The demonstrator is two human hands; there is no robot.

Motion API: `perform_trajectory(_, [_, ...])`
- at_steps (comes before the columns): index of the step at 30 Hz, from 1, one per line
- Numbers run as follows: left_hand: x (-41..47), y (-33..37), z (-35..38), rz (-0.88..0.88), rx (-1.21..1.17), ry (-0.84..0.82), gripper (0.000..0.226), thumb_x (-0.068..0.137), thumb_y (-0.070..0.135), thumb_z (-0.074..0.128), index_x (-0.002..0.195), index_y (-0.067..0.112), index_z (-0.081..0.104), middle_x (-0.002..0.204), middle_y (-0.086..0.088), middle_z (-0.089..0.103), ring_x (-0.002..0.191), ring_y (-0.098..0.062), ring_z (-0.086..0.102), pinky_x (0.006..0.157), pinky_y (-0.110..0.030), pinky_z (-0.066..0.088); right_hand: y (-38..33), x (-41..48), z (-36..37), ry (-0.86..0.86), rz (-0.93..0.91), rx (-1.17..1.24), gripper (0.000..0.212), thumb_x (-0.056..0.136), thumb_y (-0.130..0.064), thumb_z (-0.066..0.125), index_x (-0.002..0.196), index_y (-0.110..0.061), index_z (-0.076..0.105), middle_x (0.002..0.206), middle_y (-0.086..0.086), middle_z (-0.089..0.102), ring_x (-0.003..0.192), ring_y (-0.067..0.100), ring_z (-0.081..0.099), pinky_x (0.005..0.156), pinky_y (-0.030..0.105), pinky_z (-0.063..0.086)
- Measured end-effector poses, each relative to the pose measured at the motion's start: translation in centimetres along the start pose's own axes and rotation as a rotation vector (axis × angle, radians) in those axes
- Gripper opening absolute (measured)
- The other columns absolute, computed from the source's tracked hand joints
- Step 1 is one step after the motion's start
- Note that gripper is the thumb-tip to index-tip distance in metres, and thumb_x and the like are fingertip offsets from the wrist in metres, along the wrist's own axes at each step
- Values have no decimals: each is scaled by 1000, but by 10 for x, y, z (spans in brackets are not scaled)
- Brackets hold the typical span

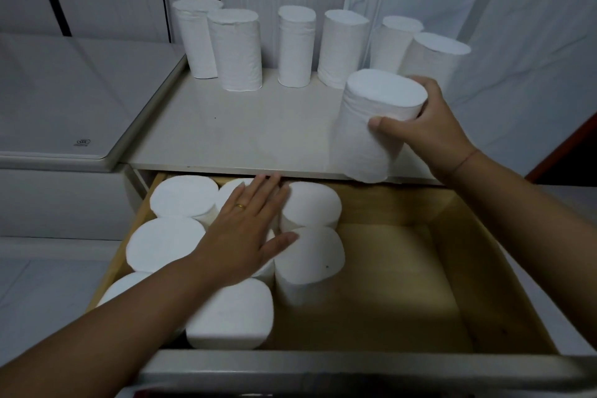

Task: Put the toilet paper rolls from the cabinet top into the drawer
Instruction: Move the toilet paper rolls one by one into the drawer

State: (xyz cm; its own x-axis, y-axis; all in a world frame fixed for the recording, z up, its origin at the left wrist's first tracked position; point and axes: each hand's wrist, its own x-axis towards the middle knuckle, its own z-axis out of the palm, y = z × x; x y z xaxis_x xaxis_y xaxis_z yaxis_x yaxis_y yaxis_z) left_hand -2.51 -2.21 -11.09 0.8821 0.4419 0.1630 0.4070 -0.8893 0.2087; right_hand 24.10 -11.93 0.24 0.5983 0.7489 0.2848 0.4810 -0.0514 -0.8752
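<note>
My right hand (429,129) grips a white toilet paper roll (371,136), held upright over the front edge of the cabinet top (232,132). Several more white rolls (237,48) stand along the back of the cabinet top. Below it the wooden drawer (468,271) is pulled out. Its left half holds several upright rolls (307,255). My left hand (248,233) lies flat on top of those rolls with its fingers straight.
The drawer's right half shows bare wooden floor (387,284). A white appliance lid (64,100) sits to the left of the cabinet. A white curtain (517,26) hangs behind and to the right. The drawer's pale front panel (323,368) runs along the bottom.
</note>
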Motion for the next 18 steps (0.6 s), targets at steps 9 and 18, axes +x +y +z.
perform_trajectory(9, [-16,2,5,0,21,-118,80,83,72,4,151,29,-1,153,14,-16,141,-3,-22,112,-25,-17,-2,-74,-41,-231,-20,7,72,50,-46,76,113,-42,41,112,-18,50,106,2,50,71,14,52])
perform_trajectory(18, [-19,7,3,-23,46,-144,83,81,71,2,151,27,-2,153,13,-18,141,-6,-21,115,-29,-13,69,-108,-40,-505,5,-350,78,52,-26,88,113,-33,40,114,-9,48,108,10,49,80,21,49])
